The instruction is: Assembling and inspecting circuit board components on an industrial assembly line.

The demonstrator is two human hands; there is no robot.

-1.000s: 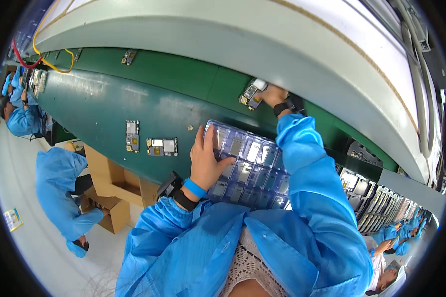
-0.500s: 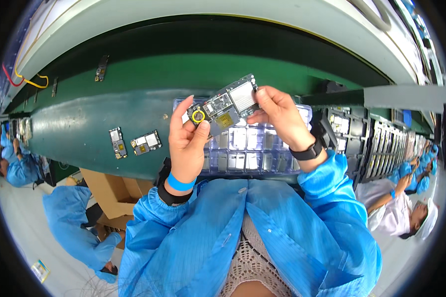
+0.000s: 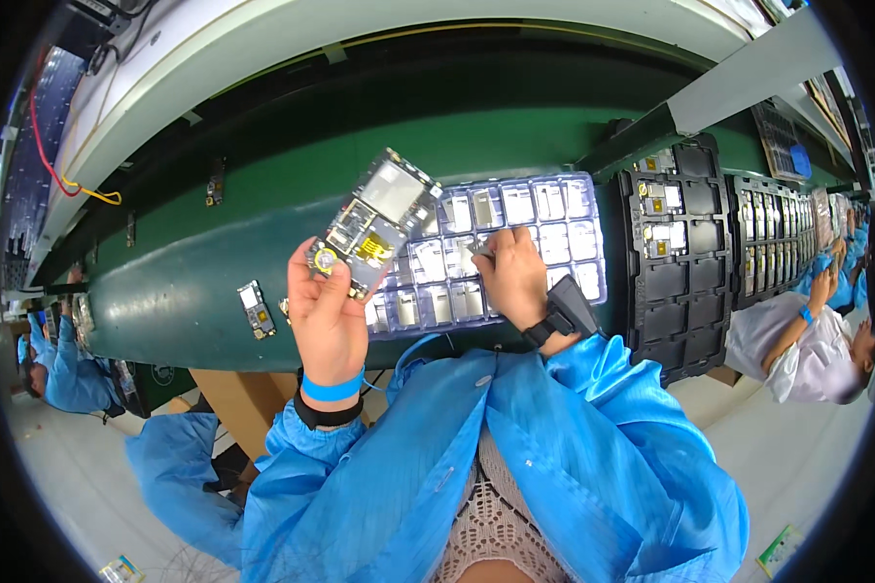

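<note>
My left hand [image 3: 329,316] grips the lower end of a circuit board [image 3: 391,192] between thumb and fingers. The board is held tilted above the work surface, with a silver shield plate, a gold-marked patch and a yellow-ringed round part. Over a transparent compartment tray [image 3: 601,223], my right hand [image 3: 517,282] is closed in a pinch on a small grey metal piece [image 3: 480,249]. Flat silvery metal pieces [image 3: 486,208] lie in the tray's compartments. The held board overlaps the tray's left side and hides part of it.
Another circuit board [image 3: 256,309] lies left on the green work surface [image 3: 175,282]; a further one shows partly behind my left hand. Black trays [image 3: 676,291] holding boards stand right, under a grey post [image 3: 749,83]. A cardboard box [image 3: 248,398] is below left. Co-workers sit at both sides.
My right hand has let go of the board and moved down to the tray, where it pinches a small metal piece. My left hand has moved left with the board, now turned more upright.
</note>
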